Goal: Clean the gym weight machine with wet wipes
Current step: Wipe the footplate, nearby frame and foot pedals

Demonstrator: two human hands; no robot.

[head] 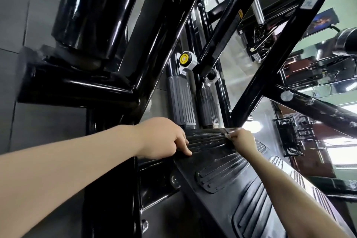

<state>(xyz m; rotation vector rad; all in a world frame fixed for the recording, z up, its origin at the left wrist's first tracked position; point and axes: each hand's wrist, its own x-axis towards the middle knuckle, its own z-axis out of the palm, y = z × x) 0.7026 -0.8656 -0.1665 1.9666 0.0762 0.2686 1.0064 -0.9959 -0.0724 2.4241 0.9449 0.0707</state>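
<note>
A black footplate [216, 162] of the weight machine, with raised ribbed rubber pads, slants across the lower middle of the head view. My left hand [164, 139] grips the plate's left edge, fingers curled over it. My right hand [242, 140] is at the plate's top edge and pinches a small whitish wet wipe [229, 135] against the ribbed surface. Only a scrap of the wipe shows beyond the fingers.
Thick black frame tubes [168, 31] cross above and to the left. Two grey ribbed handles [181, 102] and a yellow adjustment knob [184, 58] stand just behind the plate. Grey floor tiles [17, 15] lie at left. Other gym machines [309, 75] fill the right.
</note>
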